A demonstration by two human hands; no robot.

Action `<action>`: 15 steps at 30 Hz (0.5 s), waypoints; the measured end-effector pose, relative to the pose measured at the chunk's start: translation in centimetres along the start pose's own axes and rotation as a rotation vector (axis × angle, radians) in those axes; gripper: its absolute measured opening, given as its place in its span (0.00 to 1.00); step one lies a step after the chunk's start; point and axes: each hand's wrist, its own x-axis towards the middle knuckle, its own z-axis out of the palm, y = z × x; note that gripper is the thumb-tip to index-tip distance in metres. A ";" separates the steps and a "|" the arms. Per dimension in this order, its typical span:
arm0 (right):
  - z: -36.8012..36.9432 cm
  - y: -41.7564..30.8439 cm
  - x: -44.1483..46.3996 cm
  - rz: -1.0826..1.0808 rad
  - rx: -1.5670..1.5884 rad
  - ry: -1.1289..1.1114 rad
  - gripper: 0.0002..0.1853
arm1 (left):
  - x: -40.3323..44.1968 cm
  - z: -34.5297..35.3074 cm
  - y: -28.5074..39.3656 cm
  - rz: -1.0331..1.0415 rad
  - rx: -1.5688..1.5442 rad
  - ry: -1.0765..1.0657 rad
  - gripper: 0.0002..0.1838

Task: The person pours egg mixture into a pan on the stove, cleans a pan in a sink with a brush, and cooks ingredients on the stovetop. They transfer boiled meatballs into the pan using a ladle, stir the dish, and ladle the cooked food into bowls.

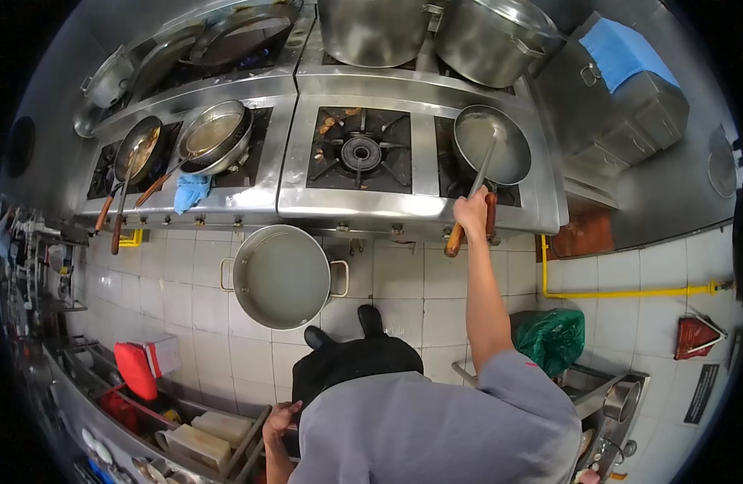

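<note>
My right hand (471, 211) is closed on the wooden handle of a long metal utensil (486, 161). The utensil's far end reaches into a pan (510, 143) of cloudy liquid on the right burner. The pan's brown handle (491, 214) sticks out beside my fingers. Low in the view, my left hand (283, 418) hangs at my side near the dark apron (347, 371), its fingers bent; whether they hold anything is hidden. A large two-handled pot (281, 277) stands on the floor before my feet.
An unused burner (360, 152) lies mid-stove. Pans (137, 149) and a strainer over a pot (214, 133) sit left, beside a blue cloth (192, 192). Tall pots (370, 32) stand behind. A yellow pipe (630, 294) and green bag (553, 339) are right; a cluttered counter (97, 411) is left.
</note>
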 end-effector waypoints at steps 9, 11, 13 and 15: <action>-0.8 -3.6 -1.1 0.082 -0.357 0.085 0.35 | 5.8 -4.6 -12.6 0.185 -0.301 0.262 0.14; -0.5 -4.9 -3.4 -0.120 -0.369 0.313 0.37 | 5.5 -5.0 -14.2 0.213 -0.423 0.374 0.15; 0.2 -7.4 -6.8 -0.353 -0.245 0.378 0.37 | 7.2 -6.6 -17.5 0.234 -0.534 0.410 0.15; 1.9 -11.6 -11.9 -0.453 0.032 0.276 0.31 | 9.6 -9.1 -21.8 0.202 -0.234 0.623 0.14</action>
